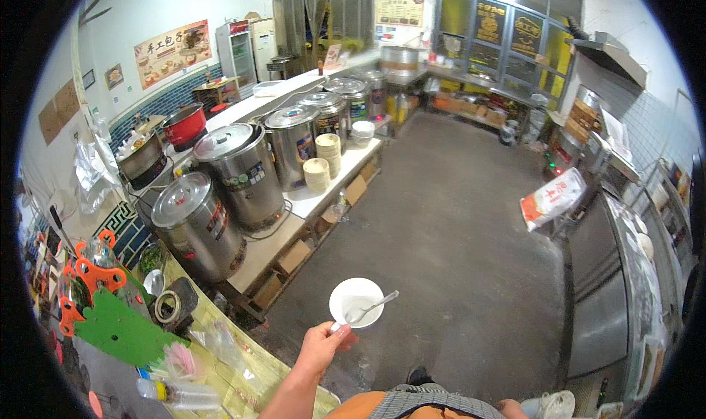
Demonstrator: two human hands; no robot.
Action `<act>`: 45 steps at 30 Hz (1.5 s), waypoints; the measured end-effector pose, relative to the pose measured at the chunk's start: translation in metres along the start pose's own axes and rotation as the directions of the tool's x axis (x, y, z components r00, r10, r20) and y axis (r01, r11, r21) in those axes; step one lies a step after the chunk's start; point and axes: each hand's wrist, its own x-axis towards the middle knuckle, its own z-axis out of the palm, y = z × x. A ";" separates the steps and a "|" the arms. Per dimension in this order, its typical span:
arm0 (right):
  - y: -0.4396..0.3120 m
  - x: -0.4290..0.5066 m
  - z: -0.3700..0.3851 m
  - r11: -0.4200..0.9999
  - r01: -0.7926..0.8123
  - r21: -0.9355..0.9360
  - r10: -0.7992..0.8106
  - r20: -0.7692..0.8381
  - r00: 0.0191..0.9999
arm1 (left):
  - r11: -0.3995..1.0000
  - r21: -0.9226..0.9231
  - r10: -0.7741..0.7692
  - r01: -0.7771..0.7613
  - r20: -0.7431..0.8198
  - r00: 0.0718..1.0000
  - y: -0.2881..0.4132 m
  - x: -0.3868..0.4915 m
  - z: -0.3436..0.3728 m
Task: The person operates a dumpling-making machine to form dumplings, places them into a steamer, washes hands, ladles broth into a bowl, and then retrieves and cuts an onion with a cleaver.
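My left hand (326, 344) grips the handle of a white bowl-like cup (357, 288), held out over the dark floor. Inside the cup leans a metal spoon (361, 312), its handle sticking out over the right rim. Some white stuff seems to lie in the cup, but I cannot tell what it is. At the bottom edge, right of the checked apron (436, 402), only a small part of my right hand or wrist (510, 408) shows; its fingers are hidden.
Large lidded steel pots (237, 171) and stacked bowls (317, 175) line a counter on the left. A green board with orange parts (118, 328) and a plastic bottle (179, 393) are near left. Steel cabinets (598, 303) and a hanging white-and-orange sack (552, 198) are at right.
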 end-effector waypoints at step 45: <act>-1.541 0.233 -0.298 -0.483 0.814 -0.322 -0.875 0.171 -0.452 | 0.952 -0.083 -0.145 -0.295 -0.970 -0.193 0.207 0.337 -0.219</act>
